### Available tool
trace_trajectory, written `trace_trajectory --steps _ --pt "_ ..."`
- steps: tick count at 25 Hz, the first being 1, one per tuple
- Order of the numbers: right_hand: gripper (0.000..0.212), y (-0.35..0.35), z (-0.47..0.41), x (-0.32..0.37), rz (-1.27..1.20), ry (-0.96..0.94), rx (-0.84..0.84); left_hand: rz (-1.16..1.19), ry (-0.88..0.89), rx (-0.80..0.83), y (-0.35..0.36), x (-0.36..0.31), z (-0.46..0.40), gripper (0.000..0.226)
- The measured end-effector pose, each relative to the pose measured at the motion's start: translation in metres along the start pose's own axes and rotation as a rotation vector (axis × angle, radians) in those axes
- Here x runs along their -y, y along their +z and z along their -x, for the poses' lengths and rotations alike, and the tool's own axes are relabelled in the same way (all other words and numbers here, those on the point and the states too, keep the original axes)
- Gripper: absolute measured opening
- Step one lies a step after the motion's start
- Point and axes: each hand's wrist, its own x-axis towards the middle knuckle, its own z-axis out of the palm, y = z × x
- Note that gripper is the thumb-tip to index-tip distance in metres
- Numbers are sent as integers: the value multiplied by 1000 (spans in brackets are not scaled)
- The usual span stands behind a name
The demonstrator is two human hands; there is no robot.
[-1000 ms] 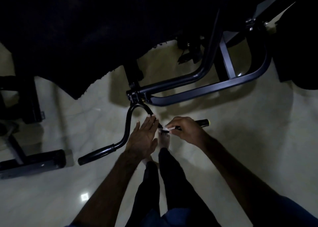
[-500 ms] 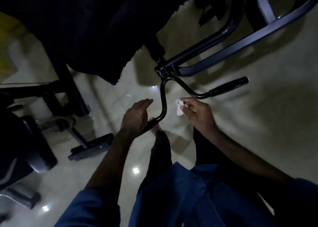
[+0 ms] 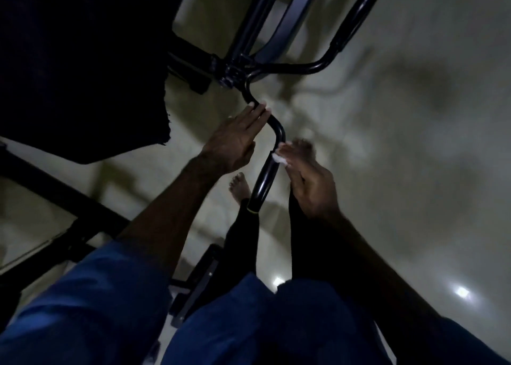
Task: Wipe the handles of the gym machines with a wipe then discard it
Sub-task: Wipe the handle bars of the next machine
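Right now the wipe (image 3: 277, 158), a small white crumpled scrap, is pinched in the right hand's (image 3: 309, 179) fingertips and pressed to the top of the near grip (image 3: 265, 180). That grip is a smooth glossy black tube, its long axis running from the bend down toward the person, so the coming stroke probably follows it downward. The left hand (image 3: 235, 140) lies flat and unclenched on the curved bar (image 3: 276, 124) above (steadying it, I'd guess). A second grip (image 3: 356, 16) angles away up right over the pale polished floor (image 3: 414, 171).
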Motion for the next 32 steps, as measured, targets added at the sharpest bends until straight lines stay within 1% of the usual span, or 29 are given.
trace_trajectory --steps 2,4,7,10,12,14,16,20,21,23,25,27,29,31,32 --pt "29 13 0 -8 208 -184 38 -16 12 -1 0 3 -4 75" --pt "32 20 4 -15 378 -276 48 -20 46 -10 2 7 -7 71" --pt "42 25 21 -23 546 -411 89 -34 81 -28 2 17 -9 67" --pt "48 22 26 -23 731 -594 233 -10 118 -34 3 20 -11 66" --pt "49 16 10 -23 768 -627 292 5 143 -41 2 20 -12 66" --pt "49 11 -11 -24 761 -565 252 4 132 -45 1 19 -10 66" --pt "49 13 -13 -27 731 -534 202 -14 132 -35 1 18 -10 66" --pt "50 27 14 -26 731 -668 299 -27 108 -28 2 16 -10 66" --pt "49 23 11 -27 744 -669 300 -21 115 -33 3 16 -10 66" --pt "52 19 0 -27 764 -557 231 -15 128 -43 5 16 -10 65" --pt "56 25 5 -24 710 -343 167 -15 136 -46 7 18 -10 65" --pt "63 47 34 -13 596 -160 137 -15 143 -42 6 19 -11 64" --pt "65 71 61 6 490 -40 149 -20 146 -41 6 20 -11 64" --pt "63 84 63 24 437 74 108 -18 147 -42 6 20 -10 64" --pt "62 87 55 34 327 171 63 -16 147 -43 7 20 -9 65"
